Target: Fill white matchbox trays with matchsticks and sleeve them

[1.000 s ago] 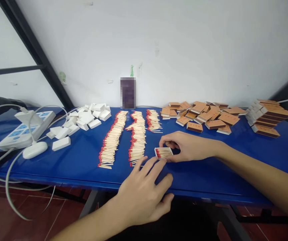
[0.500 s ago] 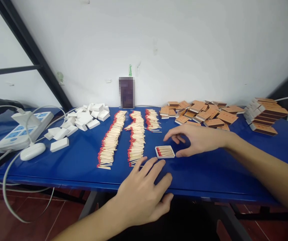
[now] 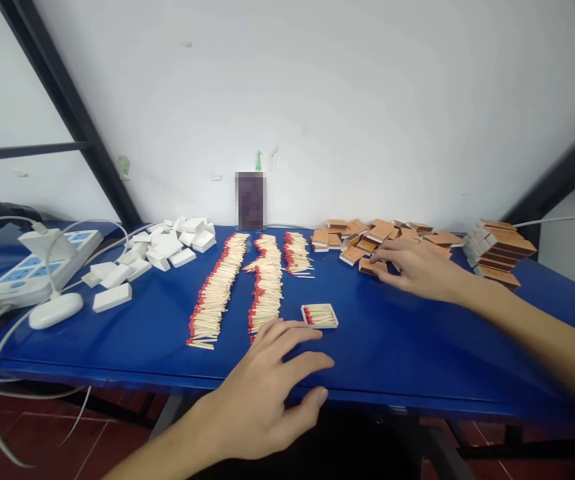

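Observation:
A small white tray filled with red-tipped matches lies on the blue table. My left hand rests flat on the table's front edge just below the tray, fingers spread, holding nothing. My right hand reaches to the back right, its fingers laid on an orange matchbox sleeve at the near edge of the pile of orange sleeves. Three rows of loose matches run down the middle of the table.
A heap of white empty trays sits at the back left, with a power strip and cables beside it. A stack of orange boxes stands at the far right. A dark blurred object leans against the wall.
My right hand let go of the filled tray and moved up and to the right onto the orange sleeves. My left hand stayed put near the tray.

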Demonstrator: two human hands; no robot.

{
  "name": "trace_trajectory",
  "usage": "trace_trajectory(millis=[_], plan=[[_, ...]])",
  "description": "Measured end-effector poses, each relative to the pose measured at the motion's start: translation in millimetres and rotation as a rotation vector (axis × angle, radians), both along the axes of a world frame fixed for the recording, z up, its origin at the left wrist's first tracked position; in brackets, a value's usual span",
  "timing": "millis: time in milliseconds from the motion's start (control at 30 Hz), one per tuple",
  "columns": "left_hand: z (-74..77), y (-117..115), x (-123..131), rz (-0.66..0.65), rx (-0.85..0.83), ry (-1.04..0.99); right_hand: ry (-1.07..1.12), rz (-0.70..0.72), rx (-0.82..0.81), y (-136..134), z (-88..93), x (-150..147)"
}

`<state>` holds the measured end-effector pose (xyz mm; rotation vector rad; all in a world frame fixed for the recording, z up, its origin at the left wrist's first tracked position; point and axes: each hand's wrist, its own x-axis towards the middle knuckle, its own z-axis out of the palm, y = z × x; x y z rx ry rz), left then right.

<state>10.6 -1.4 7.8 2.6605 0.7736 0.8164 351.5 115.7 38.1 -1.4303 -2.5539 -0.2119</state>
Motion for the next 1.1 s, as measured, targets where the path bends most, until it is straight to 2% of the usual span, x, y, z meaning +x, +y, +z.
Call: trace_trajectory(millis=[100, 167, 200, 233, 333, 433, 500, 567, 667, 800, 933, 1100], plan=[[13.4, 7, -7, -0.060, -0.019, -0.021, 0.003, -0.020, -0.003, -9, -18.4, 10], [22.2, 17, -10, -0.124, 0.078, 0.013, 0.014, 0.004, 0.010, -19, -26.0, 11], [26.4, 24, -11, -0.205, 0.139, 0.043, 0.024, 0.020, 0.003, -23, -27.9, 10], [30.2, 32, -11, -0.272, 0.186, 0.078, 0.036, 0.051, -0.029, -27, -28.7, 7], [38.9, 57, -10, -0.297, 0.246, 0.146, 0.115, 0.104, -0.066, -32, -26.9, 0], [43.5, 74, -4, -0.321, 0.323, 0.162, 0.161, 0.013, -0.021, -25, -24.5, -3], [45.3, 81, 2, -0.310, 0.369, 0.162, 0.159, -0.035, -0.037, -20, -23.9, -5], [46.1, 86, 8, -0.249, 0.392, 0.200, 0.156, -0.020, -0.087, -21, -22.4, -9], [45.3, 94, 18, -0.122, 0.416, 0.330, 0.164, 0.036, -0.187, -37, -15.3, -22], [40.6, 102, 28, -0.087, 0.423, 0.441, 0.193, 0.107, -0.414, -64, -2.0, -45], [33.4, 102, 31, -0.088, 0.419, 0.463, 0.260, 0.113, -0.475, -72, 0.8, -55], [27.8, 99, 32, -0.091, 0.400, 0.491, 0.289, 0.132, -0.449, -68, -9.5, -55]])
